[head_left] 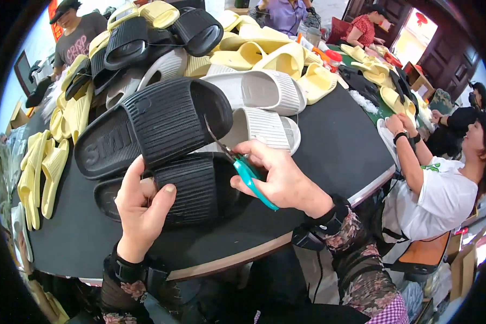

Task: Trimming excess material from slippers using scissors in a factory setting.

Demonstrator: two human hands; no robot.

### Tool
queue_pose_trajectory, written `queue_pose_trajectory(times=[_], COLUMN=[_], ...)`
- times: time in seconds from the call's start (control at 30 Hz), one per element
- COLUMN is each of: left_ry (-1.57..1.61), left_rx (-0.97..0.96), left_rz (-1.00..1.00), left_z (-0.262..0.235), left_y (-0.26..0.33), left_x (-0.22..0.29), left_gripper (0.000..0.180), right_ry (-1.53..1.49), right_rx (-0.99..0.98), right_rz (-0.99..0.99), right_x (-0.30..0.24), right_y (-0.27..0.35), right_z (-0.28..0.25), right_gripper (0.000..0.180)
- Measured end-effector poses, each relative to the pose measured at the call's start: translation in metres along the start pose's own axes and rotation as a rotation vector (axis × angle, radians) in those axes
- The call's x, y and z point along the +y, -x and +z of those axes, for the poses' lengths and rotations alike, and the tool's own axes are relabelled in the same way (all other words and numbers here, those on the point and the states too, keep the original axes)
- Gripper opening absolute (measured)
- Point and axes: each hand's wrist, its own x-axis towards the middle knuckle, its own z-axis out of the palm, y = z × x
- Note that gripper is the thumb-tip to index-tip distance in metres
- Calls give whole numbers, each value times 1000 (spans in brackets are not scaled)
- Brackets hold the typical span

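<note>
scissors with teal plastic handles (247,175) gripped in right hand (275,175); blades at ribbed black slide sandal (170,121), left of grip. left hand (137,210) touches sandal's near edge, closure unclear.

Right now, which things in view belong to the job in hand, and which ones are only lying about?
In the job:
upper black slipper, left hand at its near edge
teal-handled scissors in right hand, blades at the strap's right edge
lower black slipper, probably

Lying about:
white slippers beyond
yellow slippers at left
mixed slipper pile behind
</note>
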Motion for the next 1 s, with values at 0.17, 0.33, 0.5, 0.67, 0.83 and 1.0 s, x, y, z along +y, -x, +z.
queue_pose_trajectory(times=[0.17,0.33,0.5,0.67,0.83,1.0], left_ry=[81,118,105,10,-26,22], left_rx=[-6,-8,12,-41,-67,-91], left_rz=[-59,-32,-35,-5,54,5], left_z=[5,2,4,-1,-1,1], left_y=[-1,3,2,1,0,0], left_x=[7,-3,0,-3,5,10], left_gripper=[57,58,59,58,56,56], right_ry=[29,97,86,50,-18,-37], right_rx=[-7,-19,3,-1,-1,58], right_rz=[-20,-48,-64,-50,-48,-75], right_x=[3,5,5,3,4,4], right_y=[1,1,0,2,3,3], right_z=[-1,-1,0,-2,0,1], right_gripper=[39,42,38,36,41,42])
